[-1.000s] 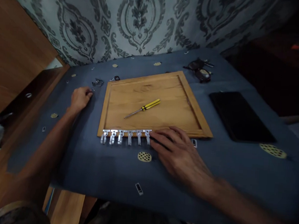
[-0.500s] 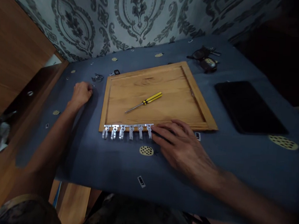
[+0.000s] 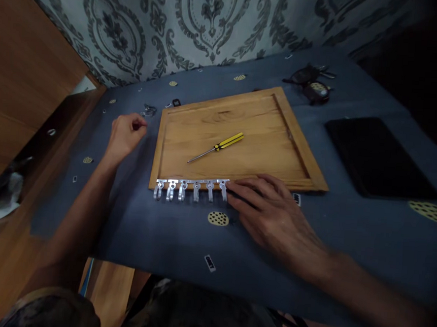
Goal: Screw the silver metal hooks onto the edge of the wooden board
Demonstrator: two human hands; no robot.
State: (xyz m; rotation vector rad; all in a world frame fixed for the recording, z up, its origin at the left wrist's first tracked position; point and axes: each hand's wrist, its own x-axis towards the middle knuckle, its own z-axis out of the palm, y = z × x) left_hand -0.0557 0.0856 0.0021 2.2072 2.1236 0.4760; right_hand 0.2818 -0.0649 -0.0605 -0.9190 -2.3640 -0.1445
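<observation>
A wooden panel with a raised frame (image 3: 222, 104) lies on the blue cloth. On it rests a yellow and black screwdriver (image 3: 216, 147), its tip toward the lower left. Along the panel's near edge lies a silver metal rail with several hooks (image 3: 197, 186). My right hand (image 3: 271, 211) lies at the rail's right end with its fingers spread over the panel's edge. Left of the panel, my left hand (image 3: 126, 134) is raised with thumb and fingers pinched together; anything between them is too small to make out. Small metal pieces (image 3: 149, 110) lie just beyond it.
A black tablet-like slab (image 3: 380, 156) lies at the right of the cloth-covered table (image 3: 162, 239). Keys with a dark case (image 3: 315, 90) are at the back right. A small black square piece (image 3: 176, 102) sits behind the panel. Patterned fabric (image 3: 208, 24) rises at the back.
My left hand has lifted from beside the small metal pieces and turned, its pinched fingers now pointing toward the panel. My right hand stays at the rail. The whole view has shifted slightly.
</observation>
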